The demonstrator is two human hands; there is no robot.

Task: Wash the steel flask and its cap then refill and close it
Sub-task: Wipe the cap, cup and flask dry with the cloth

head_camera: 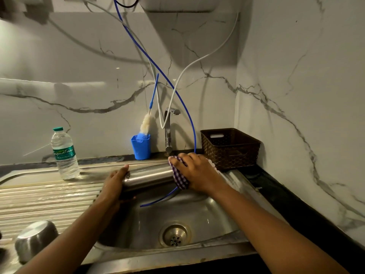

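Note:
The steel flask (147, 177) lies on its side above the sink basin (197, 212). My left hand (113, 184) grips its left end. Wrapped in a purple checked cloth (179, 177), my right hand (197, 172) presses that cloth around the flask's right end. The end under the cloth is hidden. I cannot see the flask's cap.
A steel tap (167, 131) stands behind the sink, with a blue hose (185, 107) hanging into the basin. A blue cup (141, 146) holds a bottle brush. A plastic water bottle (64, 155) stands on the drainboard, a steel bowl (34, 240) lower left, a brown basket (230, 148) at right.

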